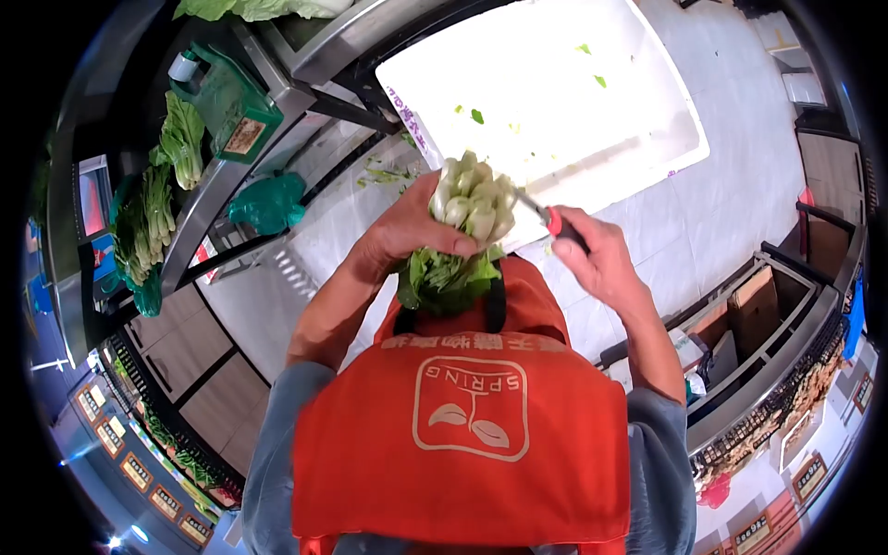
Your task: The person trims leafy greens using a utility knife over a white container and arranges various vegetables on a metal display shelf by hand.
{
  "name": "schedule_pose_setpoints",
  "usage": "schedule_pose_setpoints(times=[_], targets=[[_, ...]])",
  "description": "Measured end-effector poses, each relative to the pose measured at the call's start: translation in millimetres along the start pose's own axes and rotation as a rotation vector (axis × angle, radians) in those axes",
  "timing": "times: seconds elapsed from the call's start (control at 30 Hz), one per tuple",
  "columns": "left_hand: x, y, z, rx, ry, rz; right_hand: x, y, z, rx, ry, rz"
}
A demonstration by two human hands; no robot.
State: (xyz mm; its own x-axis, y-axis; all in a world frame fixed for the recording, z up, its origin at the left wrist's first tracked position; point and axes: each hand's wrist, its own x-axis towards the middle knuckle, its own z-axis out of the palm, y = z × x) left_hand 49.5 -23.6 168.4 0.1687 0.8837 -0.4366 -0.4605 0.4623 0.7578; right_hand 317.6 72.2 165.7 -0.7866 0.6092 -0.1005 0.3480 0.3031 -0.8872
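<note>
My left hand (410,225) is wrapped around a bunch of bok choy (473,196). The pale stem ends point up and away from me, while the dark green leaves hang down against my red apron (462,499). In my right hand (599,257) is a small knife (561,223) with a red and black handle. Its blade points left at the right side of the stem ends; whether it touches them I cannot tell. Beyond both hands lies a large white foam box (689,148) with a few green leaf scraps in it.
Leafy greens (182,139) and a green plastic container (240,106) sit on the metal-edged counter at left. A green plastic bag (268,203) hangs or lies below it. Leaf bits (388,173) are on the tiled floor (749,185). At right stands a rack with cardboard (754,310).
</note>
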Motion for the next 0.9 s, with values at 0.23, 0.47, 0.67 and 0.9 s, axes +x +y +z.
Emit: schedule_pose_setpoints(times=[0.23,0.47,0.67,0.9], targets=[[1,-7,-3,-0.055,-0.142,0.017,8,-15,3,-0.047,-0.035,-0.149],[0,-27,-5,-0.267,-0.187,-0.032,8,-14,3,-0.128,-0.070,-0.163],[24,-73,-25,-0.207,-0.596,0.095,11,29,5,-0.133,-0.096,0.314],[14,-20,-6,-0.209,-0.244,-0.137,-1,17,-10,0.076,-0.036,0.115]])
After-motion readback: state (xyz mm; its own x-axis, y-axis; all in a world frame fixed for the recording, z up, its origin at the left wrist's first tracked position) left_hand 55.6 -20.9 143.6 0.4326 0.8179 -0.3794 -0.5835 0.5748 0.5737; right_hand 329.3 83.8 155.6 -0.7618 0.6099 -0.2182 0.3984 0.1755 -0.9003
